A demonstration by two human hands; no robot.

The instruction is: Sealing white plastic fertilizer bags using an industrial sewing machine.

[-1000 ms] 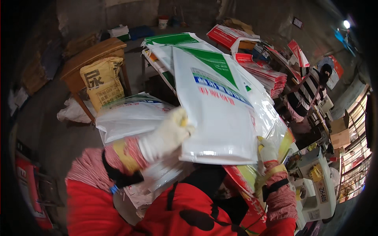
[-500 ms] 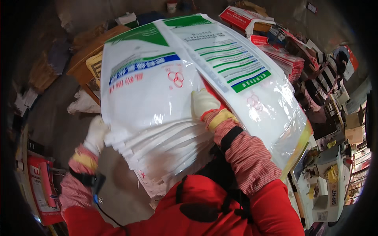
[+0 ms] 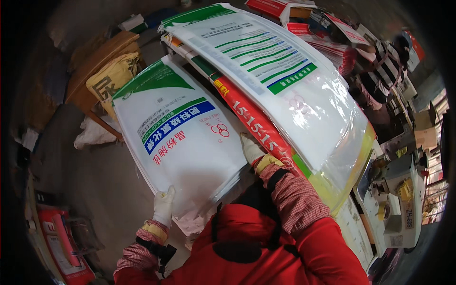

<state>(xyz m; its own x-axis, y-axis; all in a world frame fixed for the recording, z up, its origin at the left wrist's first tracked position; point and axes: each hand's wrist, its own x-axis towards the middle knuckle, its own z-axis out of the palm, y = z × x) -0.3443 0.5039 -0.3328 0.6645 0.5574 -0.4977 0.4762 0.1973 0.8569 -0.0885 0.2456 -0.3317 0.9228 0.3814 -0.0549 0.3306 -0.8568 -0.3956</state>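
Left hand and right hand flank stacked white plastic sacks left and right, apparently for steadiness; finger closure cannot be told.

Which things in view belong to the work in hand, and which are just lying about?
In hand, by the look of it:
left stack of white bags, with the left hand at its near-left edge and the right hand at its right
right stack of white bags, close beside it

Apparently just about:
yellow sack
wooden table
pale machine
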